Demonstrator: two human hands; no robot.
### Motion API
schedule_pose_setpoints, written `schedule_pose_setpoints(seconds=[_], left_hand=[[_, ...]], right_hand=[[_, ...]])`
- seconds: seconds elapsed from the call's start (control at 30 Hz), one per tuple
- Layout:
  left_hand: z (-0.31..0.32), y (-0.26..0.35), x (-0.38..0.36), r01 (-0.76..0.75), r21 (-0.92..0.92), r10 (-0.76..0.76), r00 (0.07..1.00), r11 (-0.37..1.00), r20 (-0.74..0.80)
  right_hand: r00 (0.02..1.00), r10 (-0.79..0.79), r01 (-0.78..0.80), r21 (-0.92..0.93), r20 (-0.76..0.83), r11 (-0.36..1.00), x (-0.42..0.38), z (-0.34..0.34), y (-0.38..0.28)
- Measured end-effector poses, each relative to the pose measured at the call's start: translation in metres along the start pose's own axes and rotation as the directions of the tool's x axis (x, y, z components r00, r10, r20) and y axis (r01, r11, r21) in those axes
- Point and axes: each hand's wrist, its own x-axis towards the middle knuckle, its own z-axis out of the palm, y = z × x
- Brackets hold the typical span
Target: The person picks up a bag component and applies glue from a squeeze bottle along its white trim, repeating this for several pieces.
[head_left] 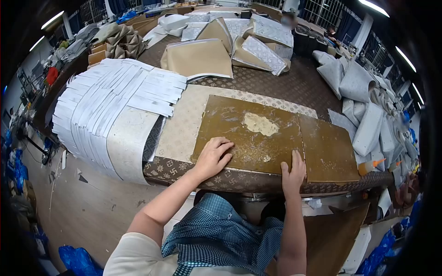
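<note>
Flat on the table's near edge lies a brown board (239,138), worn pale in a patch near its middle. My left hand (214,158) rests on the board's lower left part, fingers apart and nothing in them. Near the seam with a second brown board (327,149), my right hand (293,171) touches the front edge, thumb apart from the fingers, holding nothing. A patterned cream sheet (179,124) shows beneath the first board. To the left, many white strips (106,96) lie layered over a curved pale sheet (131,142) that hangs off the table.
Beige folded pieces (198,57) and quilted silver pieces (264,50) lie at the back. Grey-white pieces (370,124) are piled at the right. A glue bottle (368,166) with an orange tip sits beside the second board. Blue plastic bags (77,260) lie on the floor.
</note>
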Motion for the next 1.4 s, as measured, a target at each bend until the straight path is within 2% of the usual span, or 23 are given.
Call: schedule_pose_setpoints(seconds=[0.03, 0.1, 0.3, 0.63, 1.03, 1.4], left_hand=[[-0.001, -0.001, -0.001, 0.019, -0.012, -0.019, 1.000, 1.000, -0.008], [0.002, -0.008, 0.010, -0.022, 0.012, 0.023, 0.999, 1.000, -0.040], [0.003, -0.006, 0.001, 0.008, -0.030, -0.009, 1.000, 1.000, -0.023], [0.009, -0.003, 0.001, 0.000, -0.006, -0.001, 0.999, 1.000, -0.034], [0.009, 0.000, 0.002, 0.020, 0.004, -0.020, 1.000, 1.000, -0.020], [0.007, -0.002, 0.002, 0.023, 0.001, -0.023, 0.999, 1.000, -0.023]], right_hand=[[1.000, 0.021, -0.019, -0.129, 0.008, 0.991, 0.001, 0.003, -0.008], [0.994, -0.002, -0.004, -0.055, -0.113, 0.998, 0.013, 0.009, -0.009], [0.983, 0.039, -0.041, -0.006, -0.182, 0.999, 0.001, 0.011, -0.005], [0.944, -0.026, 0.041, 0.040, -0.328, 0.998, -0.002, 0.008, -0.004], [0.938, 0.047, -0.015, 0.094, -0.343, 0.995, -0.004, 0.007, -0.004], [0.921, 0.007, 0.028, 0.083, -0.389, 0.996, -0.002, 0.008, -0.004]])
